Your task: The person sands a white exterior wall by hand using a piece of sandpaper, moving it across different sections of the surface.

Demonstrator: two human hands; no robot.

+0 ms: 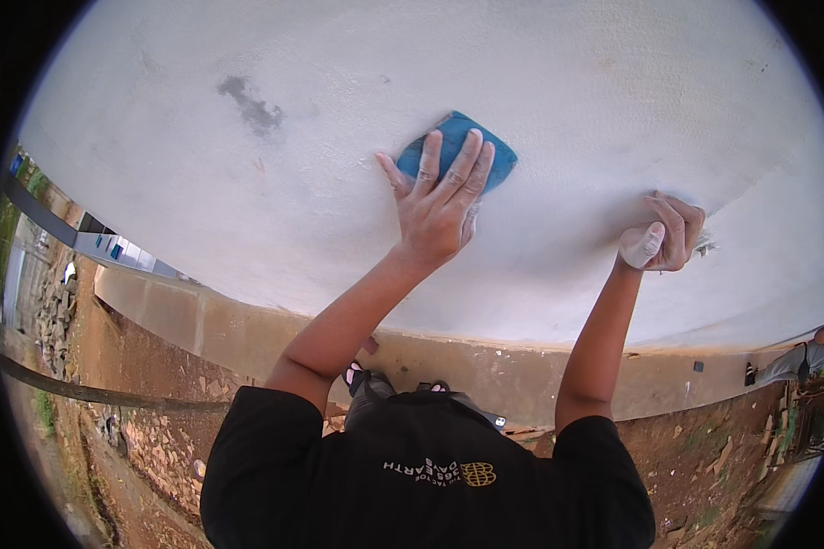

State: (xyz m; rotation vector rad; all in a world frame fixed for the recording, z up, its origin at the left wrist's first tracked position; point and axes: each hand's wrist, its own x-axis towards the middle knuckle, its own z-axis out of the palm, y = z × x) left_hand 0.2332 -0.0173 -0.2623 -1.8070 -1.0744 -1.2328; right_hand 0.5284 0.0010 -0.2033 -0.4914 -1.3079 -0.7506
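My left hand (439, 199) presses a blue sheet of sandpaper (500, 159) flat against a pale, whitish wall (329, 226). Its fingers are spread over the sheet, with the outermost one past the sheet's left edge. White dust coats the fingers. Farther right, my right hand (666, 233) is loosely curled close to the wall, its fingertips seeming to touch the surface. Nothing shows between its thumb and fingers, and it too is dusty. Just beside it is a small rough grey spot (706, 243) on the wall. A dark grey patch (253, 106) marks the wall at upper left.
A narrow concrete ledge (522, 374) runs along the wall's foot, with my sandalled feet (357, 374) on it. Another person's leg (793, 364) is at far right. Bare soil with rubble (165, 453) lies beyond the ledge. Piled stones (58, 316) stand at left.
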